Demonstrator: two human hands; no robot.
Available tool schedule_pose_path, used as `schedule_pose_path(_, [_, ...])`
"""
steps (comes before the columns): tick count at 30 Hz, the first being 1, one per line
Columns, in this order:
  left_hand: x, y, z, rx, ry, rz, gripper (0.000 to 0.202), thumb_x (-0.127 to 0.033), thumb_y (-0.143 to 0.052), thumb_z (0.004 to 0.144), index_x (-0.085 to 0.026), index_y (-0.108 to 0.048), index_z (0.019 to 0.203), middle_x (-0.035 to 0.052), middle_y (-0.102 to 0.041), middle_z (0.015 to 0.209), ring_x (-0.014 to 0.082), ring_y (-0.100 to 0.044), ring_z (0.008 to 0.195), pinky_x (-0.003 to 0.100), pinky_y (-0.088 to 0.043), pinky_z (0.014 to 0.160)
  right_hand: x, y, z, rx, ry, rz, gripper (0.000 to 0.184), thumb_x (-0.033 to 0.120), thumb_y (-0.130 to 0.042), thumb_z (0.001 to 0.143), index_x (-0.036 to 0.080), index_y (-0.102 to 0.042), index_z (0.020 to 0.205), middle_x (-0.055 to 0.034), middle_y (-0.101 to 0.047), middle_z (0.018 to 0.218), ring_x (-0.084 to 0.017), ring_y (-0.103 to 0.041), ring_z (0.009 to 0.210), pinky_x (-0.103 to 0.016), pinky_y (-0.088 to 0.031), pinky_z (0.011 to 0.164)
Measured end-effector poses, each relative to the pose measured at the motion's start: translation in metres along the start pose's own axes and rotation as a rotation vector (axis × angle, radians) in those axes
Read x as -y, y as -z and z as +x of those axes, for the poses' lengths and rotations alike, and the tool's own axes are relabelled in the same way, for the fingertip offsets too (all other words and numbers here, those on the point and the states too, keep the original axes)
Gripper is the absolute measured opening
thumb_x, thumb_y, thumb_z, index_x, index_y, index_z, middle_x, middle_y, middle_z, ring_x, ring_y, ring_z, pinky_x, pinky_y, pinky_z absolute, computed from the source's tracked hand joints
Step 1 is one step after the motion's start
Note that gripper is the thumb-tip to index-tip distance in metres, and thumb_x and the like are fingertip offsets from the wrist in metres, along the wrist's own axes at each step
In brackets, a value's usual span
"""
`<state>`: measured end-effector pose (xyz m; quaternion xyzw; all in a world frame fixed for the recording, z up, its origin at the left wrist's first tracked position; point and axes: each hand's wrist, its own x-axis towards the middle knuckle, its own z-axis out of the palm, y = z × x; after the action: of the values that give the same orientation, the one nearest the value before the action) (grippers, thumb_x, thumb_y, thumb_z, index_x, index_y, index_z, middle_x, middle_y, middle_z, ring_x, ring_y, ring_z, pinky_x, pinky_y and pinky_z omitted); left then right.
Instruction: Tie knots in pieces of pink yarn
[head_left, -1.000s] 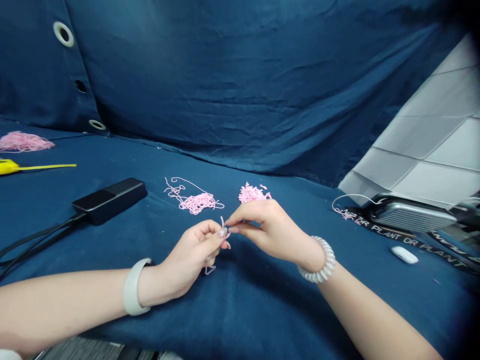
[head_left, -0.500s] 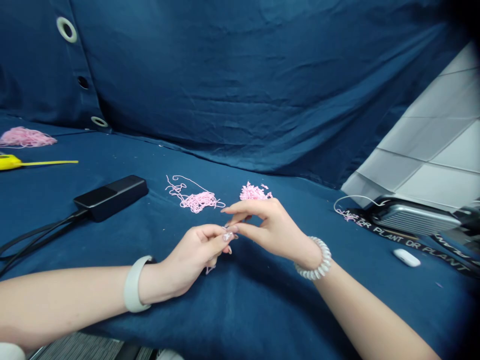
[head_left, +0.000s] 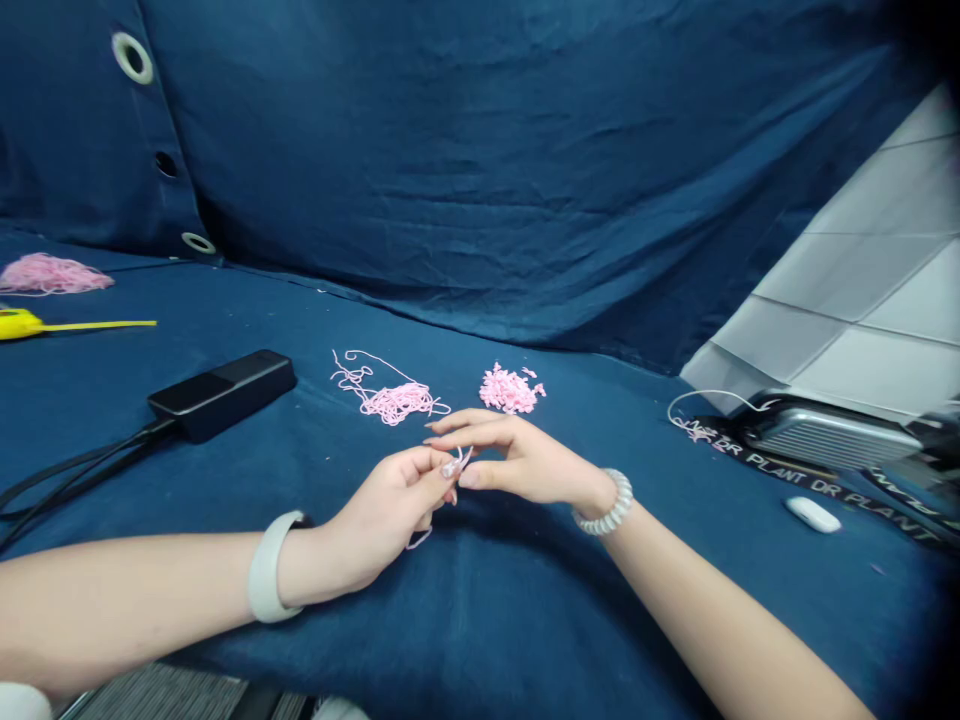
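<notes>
My left hand [head_left: 397, 510] pinches a pink string [head_left: 464, 460] between thumb and index finger. A short end of it stands up past the fingertips, and a small loop hangs below the palm. My right hand [head_left: 517, 455] is right beside it, with fingers stretched over the left fingertips and the thumb apart below. The string end lies between the right thumb and fingers, not visibly gripped. Beyond the hands lie a tangled heap of pink string [head_left: 401, 403] and a pile of small pink knotted pieces [head_left: 510, 388].
On the blue cloth at left are a black box with cables [head_left: 225, 390], a yellow tool [head_left: 22, 324] and a bundle of pink strands [head_left: 52, 273]. To the right lie a white earbud case [head_left: 814, 514], a lettered strap [head_left: 817, 480] and a silver ribbed device [head_left: 836, 440].
My right hand has moved slightly left, its thumb parting from the left fingertips. The string end now shows upright between the hands, and the knotted pile is more exposed.
</notes>
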<state>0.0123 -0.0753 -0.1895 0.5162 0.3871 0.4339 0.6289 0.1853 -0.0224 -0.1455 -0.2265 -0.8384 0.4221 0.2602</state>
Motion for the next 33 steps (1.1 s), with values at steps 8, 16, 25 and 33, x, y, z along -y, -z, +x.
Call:
schedule_pose_path(8, [-0.003, -0.001, 0.006, -0.042, 0.011, -0.018, 0.026, -0.041, -0.059, 0.079, -0.016, -0.056, 0.074, -0.0069, -0.038, 0.051, 0.0051, -0.028, 0.043, 0.019, -0.022, 0.041, -0.011, -0.013, 0.003, -0.315, -0.098, 0.210, 0.014, 0.032, -0.070, 0.073, 0.018, -0.072, 0.075, -0.0053, -0.067, 0.089, -0.016, -0.063, 0.083, -0.031, -0.051, 0.077])
schedule_pose_path(16, [-0.001, -0.001, 0.005, -0.045, -0.025, 0.099, 0.023, -0.037, -0.056, 0.081, -0.016, -0.063, 0.082, 0.0003, -0.059, 0.067, 0.0072, -0.042, 0.049, 0.020, -0.030, 0.045, -0.031, 0.007, 0.004, -0.647, -0.179, 0.058, 0.028, 0.041, -0.060, 0.078, 0.015, -0.064, 0.068, -0.0035, -0.062, 0.068, -0.014, -0.054, 0.067, -0.028, -0.044, 0.068])
schedule_pose_path(25, [-0.005, 0.003, -0.002, -0.061, -0.334, 0.362, 0.023, -0.030, -0.054, 0.084, -0.018, -0.066, 0.069, 0.0077, -0.056, 0.122, 0.0235, -0.047, 0.119, 0.033, -0.033, 0.101, -0.058, -0.011, 0.002, -0.569, -0.320, -0.222, 0.042, 0.046, -0.048, 0.085, 0.017, -0.047, 0.055, 0.0029, -0.040, 0.051, -0.011, -0.038, 0.052, -0.025, -0.030, 0.052])
schedule_pose_path(33, [0.003, 0.007, 0.009, 0.065, -0.281, 0.011, 0.027, -0.036, -0.057, 0.083, -0.014, -0.061, 0.068, 0.0025, -0.062, 0.067, 0.0137, -0.059, 0.066, 0.029, -0.047, 0.070, -0.064, -0.045, -0.001, -0.343, -0.056, -0.420, 0.034, 0.021, -0.048, 0.085, 0.017, -0.041, 0.052, 0.0011, -0.047, 0.057, -0.012, -0.044, 0.059, -0.025, -0.034, 0.059])
